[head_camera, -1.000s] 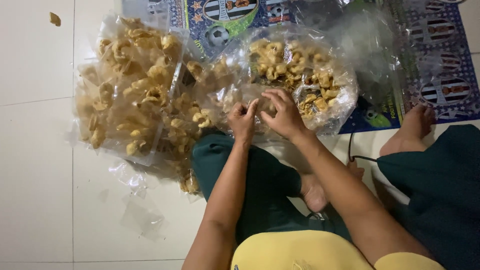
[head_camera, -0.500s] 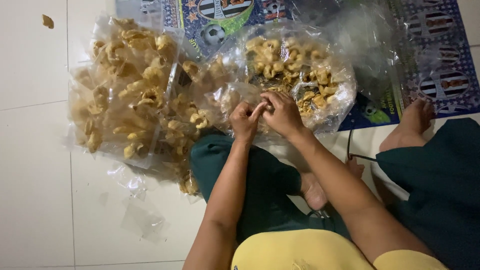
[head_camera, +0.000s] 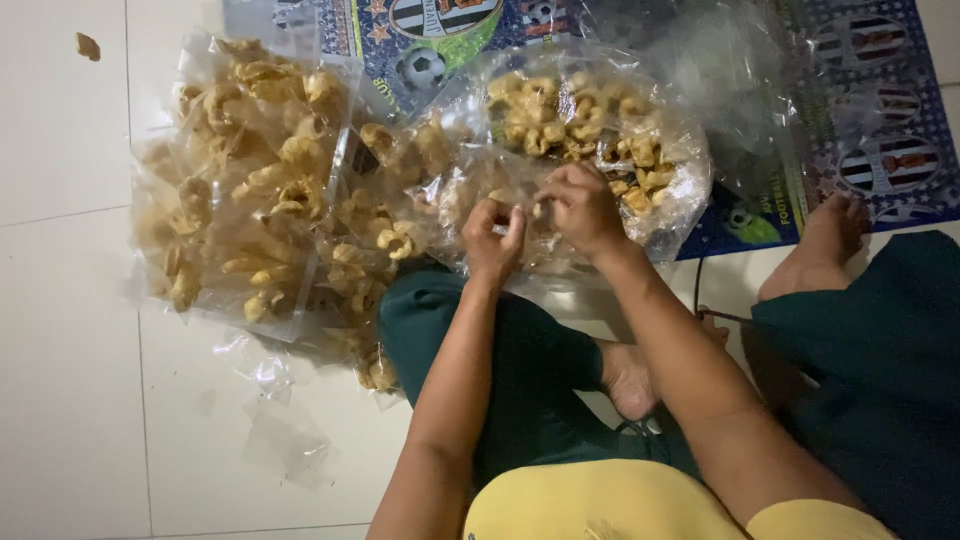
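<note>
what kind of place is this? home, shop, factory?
Most likely a home floor used for packing snacks by hand. The person sits on white floor tiles beside a printed football-themed mat, both hands at a big clear bag of fried crackers, with filled small packets piled alongside.

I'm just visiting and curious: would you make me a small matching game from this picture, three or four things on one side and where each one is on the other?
Things:
1. stack of packed snack bags
2. big open bag of snacks
3. loose crumb
4. empty clear bags

Places:
A. alone on the tile, top left corner
B. under both hands, on the printed mat
C. on the tile by the left arm, near the bottom
D. on the floor left of the hands

Pairs: 1-D, 2-B, 3-A, 4-C
</note>
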